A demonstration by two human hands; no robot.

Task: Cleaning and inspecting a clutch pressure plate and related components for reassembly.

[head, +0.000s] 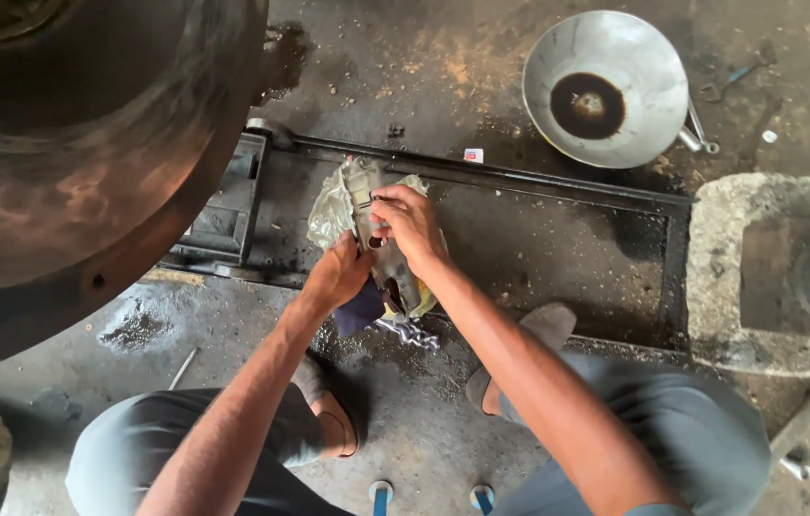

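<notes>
I crouch over a greasy concrete floor. Both hands work on a grey metal part (363, 191) that lies on a crumpled clear plastic bag (330, 212). My left hand (336, 277) grips the part's lower end, with a dark blue rag (360, 311) under the palm. My right hand (409, 222) pinches the part near its middle with the fingertips. A striped cloth (410, 333) pokes out below the bag. The part's underside is hidden by my hands.
A black metal frame (481, 177) lies flat on the floor under the bag. A metal bowl of dark oil (605, 88) sits at the back right, wrenches (696, 134) beside it. A large rusty drum (70, 143) looms at left. A concrete block (758, 277) stands at right.
</notes>
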